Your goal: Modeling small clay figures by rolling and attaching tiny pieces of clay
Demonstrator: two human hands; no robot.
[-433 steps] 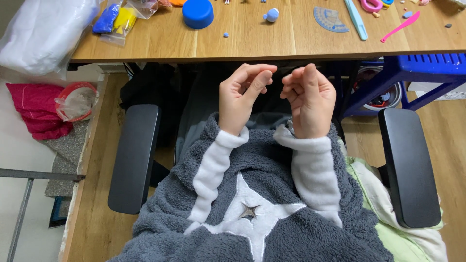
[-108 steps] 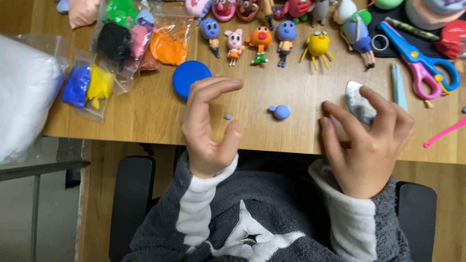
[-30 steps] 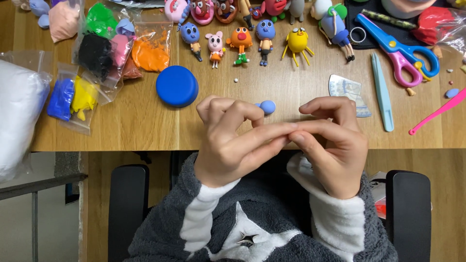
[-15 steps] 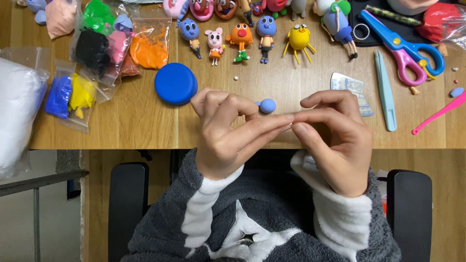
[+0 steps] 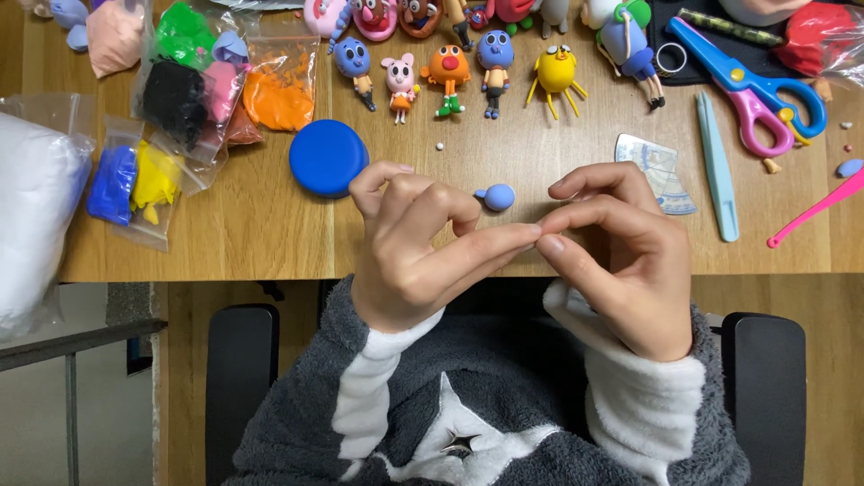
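My left hand (image 5: 414, 247) and my right hand (image 5: 621, 256) meet fingertip to fingertip just above the near edge of the wooden table (image 5: 270, 225). Whatever is pinched between the tips is too small to see. A small light-blue clay ball (image 5: 498, 196) with a little nub lies on the table just behind my left fingers. A round blue lid (image 5: 328, 157) sits to the left of my left hand.
A row of small clay figures (image 5: 450, 67) stands at the back. Bags of coloured clay (image 5: 198, 81) lie at the left, beside a large white bag (image 5: 31, 211). Blue-and-pink scissors (image 5: 751, 90), a light-blue tool (image 5: 717, 166) and a foil wrapper (image 5: 657, 166) lie at the right.
The hands have come up from my lap to the table edge and joined at the fingertips. Over the last second they have barely shifted.
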